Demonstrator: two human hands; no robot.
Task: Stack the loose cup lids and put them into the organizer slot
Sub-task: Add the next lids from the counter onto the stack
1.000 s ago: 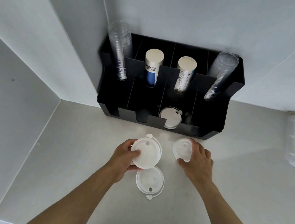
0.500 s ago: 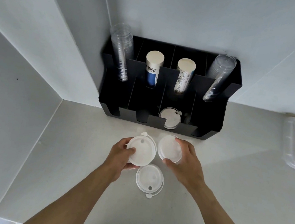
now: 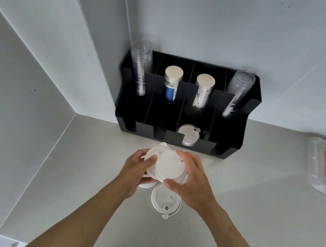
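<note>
My left hand [image 3: 137, 167] and right hand [image 3: 191, 179] now clasp the same white lids [image 3: 168, 167]; half a second ago each held one apart. The stack, faces tilted toward me, hovers above the counter [image 3: 251, 194]. One loose lid [image 3: 165, 200] lies flat below. The black organizer [image 3: 228, 130] slot [image 3: 188, 137] already holds lids.

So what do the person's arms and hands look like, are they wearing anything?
Both arms are bare all the way to the bottom edge of the picture: no sleeves show. The left hand and right hand have no gloves, and no rings, watch or bracelets can be seen on them.
</note>
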